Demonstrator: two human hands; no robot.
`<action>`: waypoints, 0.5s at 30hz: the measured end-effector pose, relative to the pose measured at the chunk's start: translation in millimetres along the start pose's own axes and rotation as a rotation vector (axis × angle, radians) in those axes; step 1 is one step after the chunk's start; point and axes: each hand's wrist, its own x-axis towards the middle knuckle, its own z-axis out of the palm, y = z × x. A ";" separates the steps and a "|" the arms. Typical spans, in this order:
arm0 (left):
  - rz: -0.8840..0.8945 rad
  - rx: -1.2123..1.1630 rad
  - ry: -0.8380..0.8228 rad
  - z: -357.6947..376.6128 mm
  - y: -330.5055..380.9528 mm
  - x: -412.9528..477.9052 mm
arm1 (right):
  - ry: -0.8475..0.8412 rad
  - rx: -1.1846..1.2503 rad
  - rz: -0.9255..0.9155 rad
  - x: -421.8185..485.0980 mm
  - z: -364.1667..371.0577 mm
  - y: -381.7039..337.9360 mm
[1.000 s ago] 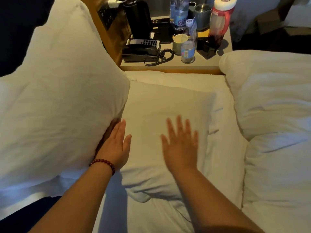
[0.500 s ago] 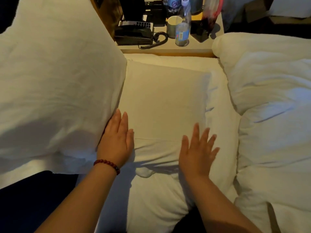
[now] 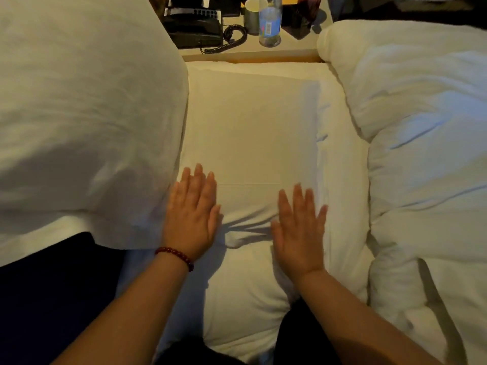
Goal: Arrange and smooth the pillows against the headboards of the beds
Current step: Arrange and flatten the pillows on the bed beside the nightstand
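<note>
- Landmark = flat pillow (image 3: 250, 133), lying centre of bed, far short edge just below the nightstand (image 3: 250, 52).
- Its long axis runs away from you, toward the nightstand; near end bulges under your wrists, wrinkle cluster betw. the two palms.
- Your left hand (image 3: 193, 214): flat, fingers together + extended, palm down on the flat pillow's left near part. Gripping nothing. Beaded bracelet (image 3: 175, 255) at wrist.
- Your right hand (image 3: 299, 233): flat too, fingers a bit spread, palm down on right near part. Nothing held.
- Big pillow (image 3: 84, 114) stands propped on the left of the flat pillow, its lower edge touching/just beside your left hand's outer side. Headboard itself not clearly visible behind it.
- Duvet (image 3: 421, 154) bunched along the flat pillow's right side, not touched.
- Phone (image 3: 195, 32), bottle (image 3: 269, 25), cup (image 3: 251, 17) on nightstand, well beyond the flat pillow's far edge.
- Judgement: step = smoothing. Unsmoothed creases sit betw. hands; smooth expanse lies ahead of fingertips. Both hands abt equal dist. from the creases; left nearer big pillow, so left prob. the one to tuck that side.
- Risk: pushing fwd may just shove the wrinkle up the flat pillow rather than flatten it.
</note>
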 end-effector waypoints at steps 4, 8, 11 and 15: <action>0.074 0.100 -0.100 18.3 11.0 -5.5 | -0.104 0.014 -0.287 24.7 2.4 -59.2; -0.096 0.097 -0.180 7.1 -25.0 -22.9 | -0.127 -0.044 -0.060 26.6 7.4 5.4; -0.152 0.051 -0.223 -23.4 -18.3 -30.1 | -0.199 -0.021 0.163 7.8 -20.9 26.0; -0.207 -0.090 -0.108 -77.6 12.9 -39.3 | -0.342 0.083 -0.117 12.0 -72.1 -14.5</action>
